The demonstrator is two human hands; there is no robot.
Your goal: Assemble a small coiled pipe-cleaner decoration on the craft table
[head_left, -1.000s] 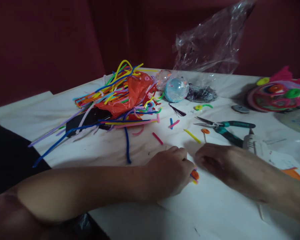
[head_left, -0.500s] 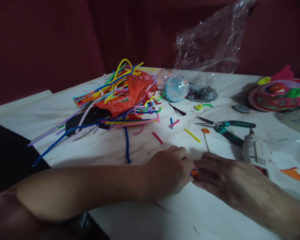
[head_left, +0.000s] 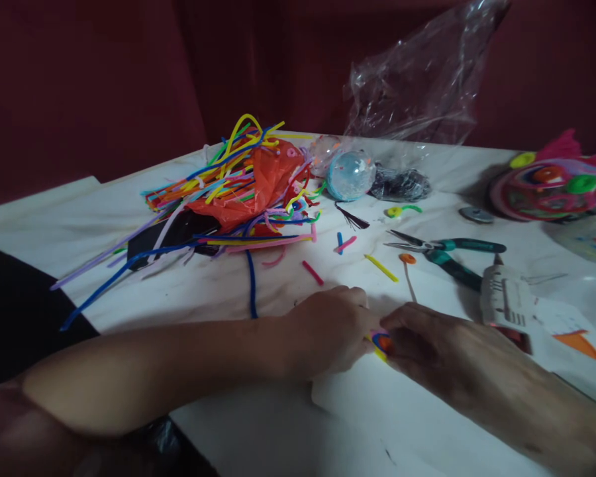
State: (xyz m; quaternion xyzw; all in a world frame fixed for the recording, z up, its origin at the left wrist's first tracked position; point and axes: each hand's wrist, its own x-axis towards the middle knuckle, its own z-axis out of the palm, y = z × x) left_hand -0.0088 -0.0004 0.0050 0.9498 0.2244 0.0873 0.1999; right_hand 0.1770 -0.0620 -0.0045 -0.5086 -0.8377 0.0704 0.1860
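Observation:
Between my two hands is a small coil of pipe cleaners in orange, blue, yellow and a bit of pink. My left hand is closed, its fingertips at the coil's left edge and mostly hidden behind the knuckles. From the other side, my right hand pinches the same coil with thumb and fingers. Just beyond the hands lie an orange coil on a pale stem, a short yellow pipe cleaner piece and a short red one.
Green-handled pliers and a white glue gun lie at right. A pile of pipe cleaners with red plastic covers the back left. Clear balls, a plastic bag and a decorated fish-like bottle stand behind.
The hands have shifted slightly and the coil has turned, so more of its yellow and blue shows. Objects on the table stay where they were.

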